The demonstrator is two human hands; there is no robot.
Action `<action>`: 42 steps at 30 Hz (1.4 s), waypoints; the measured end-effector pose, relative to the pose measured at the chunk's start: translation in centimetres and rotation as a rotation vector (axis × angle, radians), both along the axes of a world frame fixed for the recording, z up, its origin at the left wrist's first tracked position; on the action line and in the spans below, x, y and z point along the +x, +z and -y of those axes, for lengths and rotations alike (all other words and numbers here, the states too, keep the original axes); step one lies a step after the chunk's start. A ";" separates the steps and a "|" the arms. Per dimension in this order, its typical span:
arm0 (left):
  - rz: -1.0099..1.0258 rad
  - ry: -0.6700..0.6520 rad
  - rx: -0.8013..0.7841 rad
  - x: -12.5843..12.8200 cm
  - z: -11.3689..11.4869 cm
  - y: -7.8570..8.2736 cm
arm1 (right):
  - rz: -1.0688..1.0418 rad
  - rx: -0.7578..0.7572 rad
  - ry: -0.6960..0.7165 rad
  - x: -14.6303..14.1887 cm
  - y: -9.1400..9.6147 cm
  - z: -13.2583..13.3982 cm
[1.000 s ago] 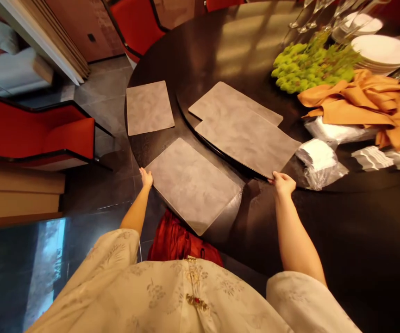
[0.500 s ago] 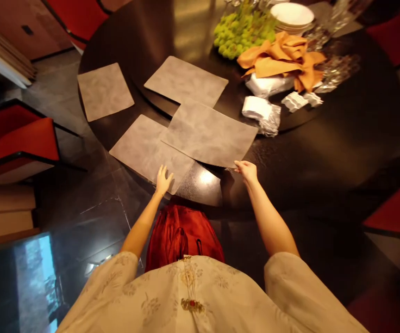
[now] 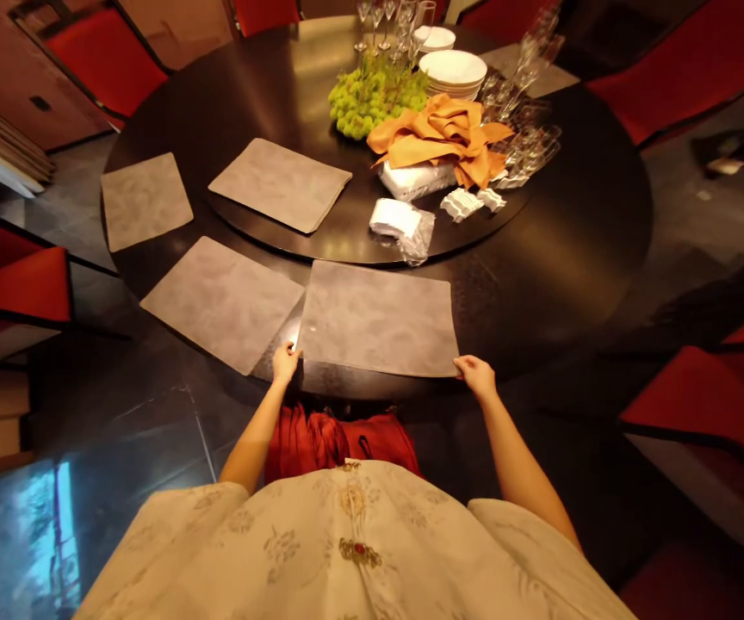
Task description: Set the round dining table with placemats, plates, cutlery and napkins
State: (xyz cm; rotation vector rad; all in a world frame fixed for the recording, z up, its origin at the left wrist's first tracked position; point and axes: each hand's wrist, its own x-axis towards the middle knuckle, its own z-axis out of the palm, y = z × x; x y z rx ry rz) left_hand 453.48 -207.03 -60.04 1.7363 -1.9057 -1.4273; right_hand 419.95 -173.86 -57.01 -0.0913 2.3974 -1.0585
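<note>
A grey rectangular placemat (image 3: 377, 319) lies level between my two hands, low over or on the near edge of the dark round table (image 3: 566, 284). My left hand (image 3: 286, 362) pinches its near left corner. At its near right corner, my right hand (image 3: 476, 376) grips it between thumb and fingers. To the left lies a second placemat (image 3: 223, 301), close beside the held one. A third placemat (image 3: 146, 201) sits farther along the left edge. On the raised turntable (image 3: 339, 248) rests a small stack of placemats (image 3: 280, 183).
The turntable also carries green foliage (image 3: 378, 95), orange napkins (image 3: 443, 138), white plates (image 3: 453, 69), glasses (image 3: 520, 77) and white packets (image 3: 398, 220). Red chairs (image 3: 701, 413) stand around the table. A further placemat (image 3: 540, 73) lies at the far right.
The held placemat has come off the turntable stack toward me and is now squared to the table edge. My left hand, spread over the neighbouring placemat before, has closed on its left corner.
</note>
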 end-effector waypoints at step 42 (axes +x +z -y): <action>0.167 -0.621 -0.336 -4.2 -17.6 -1.0 | -0.315 0.263 0.953 -14.5 -3.2 -14.0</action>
